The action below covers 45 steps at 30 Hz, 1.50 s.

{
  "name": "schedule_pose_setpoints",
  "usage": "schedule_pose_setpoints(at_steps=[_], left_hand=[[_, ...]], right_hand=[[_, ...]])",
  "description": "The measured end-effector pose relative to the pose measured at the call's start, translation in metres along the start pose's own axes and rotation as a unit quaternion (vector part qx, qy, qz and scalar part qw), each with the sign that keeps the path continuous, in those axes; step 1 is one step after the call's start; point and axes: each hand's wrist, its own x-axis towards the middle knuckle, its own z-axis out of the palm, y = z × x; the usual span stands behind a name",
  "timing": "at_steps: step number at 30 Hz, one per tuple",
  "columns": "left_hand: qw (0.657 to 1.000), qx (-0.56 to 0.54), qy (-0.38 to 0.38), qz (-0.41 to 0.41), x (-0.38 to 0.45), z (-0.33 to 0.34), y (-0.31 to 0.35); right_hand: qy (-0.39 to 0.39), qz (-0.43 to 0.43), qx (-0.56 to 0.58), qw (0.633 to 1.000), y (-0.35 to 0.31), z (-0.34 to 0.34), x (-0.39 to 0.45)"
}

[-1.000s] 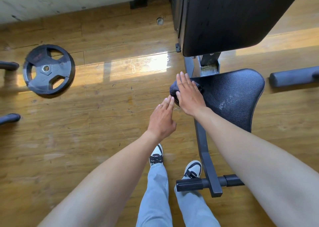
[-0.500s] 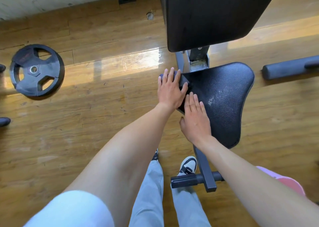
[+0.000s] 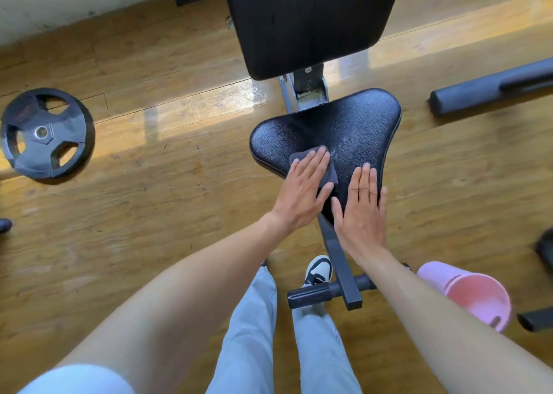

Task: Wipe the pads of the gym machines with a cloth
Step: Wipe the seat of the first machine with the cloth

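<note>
A black triangular seat pad (image 3: 344,124) of a gym bench lies below me, with a dusty whitish patch near its middle. My left hand (image 3: 302,190) presses flat on a dark grey cloth (image 3: 327,175) at the pad's near left part; most of the cloth is hidden under the fingers. My right hand (image 3: 363,205) rests flat, fingers straight, on the pad's narrow near end, just right of the cloth. The black back pad (image 3: 308,19) rises behind the seat.
A black weight plate (image 3: 45,133) lies on the wooden floor at the left. A padded bar (image 3: 484,91) lies at the right. A pink bucket (image 3: 475,297) stands by my right forearm. The bench's grey frame and foot bar (image 3: 329,292) run between my feet.
My left hand has slid the cloth from the pad's far left corner toward the middle of the seat. My right hand stays flat on the pad's near end. The view has shifted right.
</note>
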Motion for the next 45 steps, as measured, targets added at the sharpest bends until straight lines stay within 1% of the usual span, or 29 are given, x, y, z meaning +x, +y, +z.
schedule_pose_setpoints(at_steps=[2, 4, 6, 8, 10, 12, 14, 16, 18, 20, 22, 24, 25, 28, 30, 32, 34, 37, 41, 43, 45], left_hand=[[1.000, 0.020, 0.002, 0.013, -0.004, 0.004, 0.001], [0.998, 0.058, 0.005, 0.016, 0.007, -0.002, -0.012], [0.997, 0.065, 0.010, -0.029, 0.037, -0.014, -0.025], [0.994, 0.066, -0.001, -0.084, 0.064, -0.026, -0.034], [0.992, 0.075, -0.004, -0.099, 0.072, -0.025, -0.035], [0.994, 0.071, 0.007, -0.083, 0.055, -0.022, -0.027], [0.996, 0.076, 0.007, -0.039, 0.026, -0.013, -0.017], [0.996, 0.092, -0.018, 0.012, 0.011, -0.011, -0.020], [0.992, 0.115, -0.033, 0.038, 0.021, -0.019, -0.030], [0.993, 0.117, -0.033, 0.015, 0.045, -0.024, -0.035], [0.993, 0.104, -0.044, -0.035, 0.072, -0.034, -0.032], [0.990, 0.111, -0.038, -0.073, 0.081, -0.032, -0.027], [0.991, 0.108, -0.027, -0.076, 0.078, -0.027, -0.022], [0.996, 0.080, -0.008, -0.035, 0.031, -0.013, -0.007], [0.997, 0.079, -0.023, -0.008, 0.003, -0.005, -0.003], [0.995, 0.090, -0.035, 0.009, 0.011, -0.012, -0.011], [0.994, 0.098, -0.040, -0.008, 0.038, -0.021, -0.021], [0.994, 0.081, -0.027, -0.065, 0.077, -0.032, -0.038], [0.988, 0.084, -0.019, -0.128, 0.101, -0.040, -0.046], [0.987, 0.088, -0.021, -0.132, 0.094, -0.039, -0.039], [0.991, 0.086, -0.011, -0.103, 0.071, -0.032, -0.030]], right_hand=[[0.004, 0.031, 0.014, 0.999, -0.002, 0.000, 0.000], [0.008, 0.044, 0.018, 0.999, -0.005, 0.004, -0.002], [0.015, 0.052, 0.015, 0.998, -0.007, 0.008, 0.000], [0.016, 0.053, 0.011, 0.998, -0.005, 0.010, 0.000], [0.021, 0.049, 0.006, 0.999, -0.004, 0.012, 0.000], [0.022, 0.050, 0.007, 0.998, -0.004, 0.010, 0.000], [0.028, 0.050, 0.004, 0.998, -0.005, 0.010, -0.003], [0.037, 0.053, 0.000, 0.998, -0.005, 0.010, -0.002], [0.042, 0.053, -0.001, 0.998, -0.006, 0.011, 0.000], [0.049, 0.047, -0.010, 0.998, -0.007, 0.012, 0.001], [0.049, 0.042, -0.013, 0.998, -0.006, 0.012, 0.000], [0.054, 0.035, -0.016, 0.998, -0.006, 0.013, -0.001], [0.057, 0.036, -0.018, 0.998, -0.006, 0.014, 0.000], [0.053, 0.034, -0.004, 0.998, -0.005, 0.013, 0.000], [0.050, 0.029, -0.007, 0.998, -0.004, 0.011, -0.001], [0.052, 0.028, -0.006, 0.998, -0.005, 0.010, 0.000], [0.062, 0.032, -0.001, 0.998, -0.005, 0.012, 0.001], [0.075, 0.030, -0.004, 0.997, -0.005, 0.016, 0.000], [0.079, 0.028, -0.014, 0.996, -0.003, 0.017, 0.001], [0.078, 0.027, -0.011, 0.997, -0.003, 0.017, 0.002], [0.072, 0.027, -0.009, 0.997, -0.002, 0.016, 0.001]])
